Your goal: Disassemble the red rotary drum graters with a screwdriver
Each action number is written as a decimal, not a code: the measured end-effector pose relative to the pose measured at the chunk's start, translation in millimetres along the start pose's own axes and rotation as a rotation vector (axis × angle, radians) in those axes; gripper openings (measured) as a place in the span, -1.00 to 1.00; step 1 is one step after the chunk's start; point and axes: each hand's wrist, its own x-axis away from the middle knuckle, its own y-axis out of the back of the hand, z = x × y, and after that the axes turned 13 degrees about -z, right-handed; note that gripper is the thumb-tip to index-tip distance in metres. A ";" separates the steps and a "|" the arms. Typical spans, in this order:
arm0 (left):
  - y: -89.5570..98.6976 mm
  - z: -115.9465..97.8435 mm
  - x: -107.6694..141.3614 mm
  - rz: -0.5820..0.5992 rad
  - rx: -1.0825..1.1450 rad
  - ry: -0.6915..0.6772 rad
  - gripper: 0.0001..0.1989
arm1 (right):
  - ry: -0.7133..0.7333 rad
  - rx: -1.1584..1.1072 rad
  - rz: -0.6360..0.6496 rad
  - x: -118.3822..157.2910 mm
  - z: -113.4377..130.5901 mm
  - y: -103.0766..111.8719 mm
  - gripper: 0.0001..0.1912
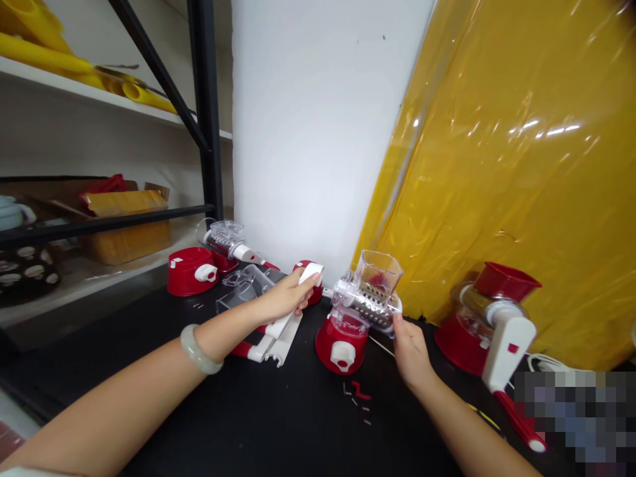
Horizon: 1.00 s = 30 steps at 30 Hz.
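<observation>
A rotary grater with a red base (340,344), a clear hopper (378,270) and a perforated metal drum (372,306) stands upright in the middle of the black table. My right hand (411,348) grips the right end of its clear drum housing. Left of the grater, my left hand (288,296) is closed around a white plastic part (311,271), apart from the grater. Beneath that hand lie white crank handles (257,351) with red grips. Part of another red base (315,295) shows behind the left hand.
At the left rear are a red base (191,271), a second grater (226,242) and clear housings (248,286). A grater with a white crank (509,344) stands at the right. Small red and metallic pieces (360,391) lie in front. A shelf (89,93) rises at the left.
</observation>
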 end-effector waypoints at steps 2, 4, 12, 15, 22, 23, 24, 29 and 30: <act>-0.5 -1.1 1.3 -0.004 0.005 0.014 -0.59 | -0.004 -0.006 0.015 0.1 0.8 0.3 -0.31; -0.9 -2.0 2.6 -0.010 0.010 0.029 -0.59 | -0.002 -0.001 0.030 0.4 1.2 0.7 -0.31; -2.4 -5.2 5.4 -0.004 0.023 0.033 -0.56 | 0.017 0.005 0.020 1.2 0.5 1.0 -0.31; -2.4 -5.6 5.9 0.002 0.026 0.039 -0.58 | 0.016 0.031 0.012 1.3 1.3 0.8 -0.29; -2.6 -4.9 6.5 -0.001 0.025 0.056 -0.59 | 0.015 0.021 0.012 0.7 3.2 -0.3 -0.29; -2.7 -5.3 6.8 -0.004 0.025 0.059 -0.59 | 0.012 0.010 0.015 0.6 3.3 -0.6 -0.30; -2.8 -5.9 7.2 -0.006 0.024 0.061 -0.58 | 0.009 0.000 0.018 0.6 3.4 -0.8 -0.30; -2.5 -7.6 7.4 0.001 0.011 0.066 -0.57 | 0.008 -0.008 0.018 1.1 2.5 -1.0 -0.30; -2.3 -7.3 7.2 0.003 0.013 0.068 -0.57 | 0.011 -0.003 0.017 1.1 2.1 -0.8 -0.30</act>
